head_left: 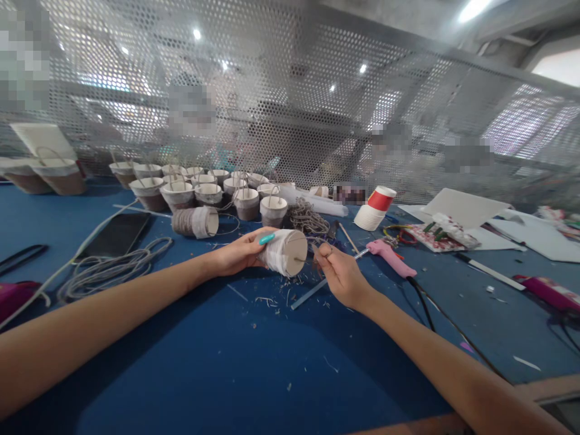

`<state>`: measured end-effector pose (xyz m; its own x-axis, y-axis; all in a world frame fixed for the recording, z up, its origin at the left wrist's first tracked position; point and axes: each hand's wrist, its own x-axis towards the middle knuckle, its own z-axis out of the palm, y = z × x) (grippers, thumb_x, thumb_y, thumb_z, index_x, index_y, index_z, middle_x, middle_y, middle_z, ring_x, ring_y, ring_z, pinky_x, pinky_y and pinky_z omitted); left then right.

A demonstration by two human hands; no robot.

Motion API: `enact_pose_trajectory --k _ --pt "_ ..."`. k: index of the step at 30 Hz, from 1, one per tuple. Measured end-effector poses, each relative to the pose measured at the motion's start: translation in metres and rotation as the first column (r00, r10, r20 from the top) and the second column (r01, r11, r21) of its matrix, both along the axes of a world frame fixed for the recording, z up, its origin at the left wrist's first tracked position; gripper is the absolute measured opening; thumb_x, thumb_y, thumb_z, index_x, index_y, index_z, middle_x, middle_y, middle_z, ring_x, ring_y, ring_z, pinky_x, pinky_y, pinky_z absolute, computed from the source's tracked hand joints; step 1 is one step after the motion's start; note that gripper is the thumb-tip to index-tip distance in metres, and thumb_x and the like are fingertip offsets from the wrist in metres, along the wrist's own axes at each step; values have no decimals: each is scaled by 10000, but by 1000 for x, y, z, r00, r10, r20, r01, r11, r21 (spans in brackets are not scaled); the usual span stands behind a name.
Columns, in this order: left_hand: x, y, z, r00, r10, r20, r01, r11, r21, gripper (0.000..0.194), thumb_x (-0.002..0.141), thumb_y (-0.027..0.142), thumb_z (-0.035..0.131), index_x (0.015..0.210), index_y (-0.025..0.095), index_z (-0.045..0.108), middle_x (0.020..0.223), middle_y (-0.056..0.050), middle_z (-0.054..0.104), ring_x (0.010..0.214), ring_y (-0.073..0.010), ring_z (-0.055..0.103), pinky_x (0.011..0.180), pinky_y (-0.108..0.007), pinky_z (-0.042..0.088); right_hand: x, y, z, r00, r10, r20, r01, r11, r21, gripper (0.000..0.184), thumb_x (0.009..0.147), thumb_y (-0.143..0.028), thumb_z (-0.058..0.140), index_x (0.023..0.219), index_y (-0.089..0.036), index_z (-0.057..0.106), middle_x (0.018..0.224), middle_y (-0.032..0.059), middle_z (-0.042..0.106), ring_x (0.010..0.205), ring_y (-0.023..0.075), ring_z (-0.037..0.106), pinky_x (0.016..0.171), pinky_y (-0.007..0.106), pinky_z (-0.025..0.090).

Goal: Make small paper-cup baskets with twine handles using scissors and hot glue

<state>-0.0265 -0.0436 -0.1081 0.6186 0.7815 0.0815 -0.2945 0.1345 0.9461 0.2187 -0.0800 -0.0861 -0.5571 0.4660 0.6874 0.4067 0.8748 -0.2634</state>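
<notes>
My left hand (238,254) is wrapped round a white paper cup (286,252) lying on its side, its base turned toward me, just above the blue table (217,362). My right hand (342,275) is closed in a pinch next to the cup's base, holding a thin strand of brown twine (312,252) that runs to the cup. A tangle of the same twine (308,217) lies right behind the cup. Small twine scraps litter the table under both hands.
Several twine-wrapped cups with handles (208,190) stand at the back left. A pink glue gun (389,257) with a black cord lies to the right, near a stack of red and white cups (376,208). A phone (115,235) and a grey cable (113,269) lie left. A perforated metal screen (290,109) closes off the far edge.
</notes>
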Motion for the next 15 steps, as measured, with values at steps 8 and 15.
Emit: enact_pose_trajectory --k 8,15 --pt "0 -2 1 1000 -3 1 3 1000 -5 562 643 417 730 1135 239 527 1011 -45 550 831 -157 548 689 -270 481 1 1 -2 1000 -1 -17 0 998 -64 214 935 -199 303 730 -224 361 672 -1 415 608 134 433 573 278 387" --pt "1 -3 7 1000 -24 10 24 1000 -17 593 590 317 775 1124 211 538 1013 -50 555 882 -175 552 753 -309 477 8 0 -2 996 -46 -82 32 986 -161 239 918 -393 322 972 -198 449 843 49 485 705 161 484 638 313 419"
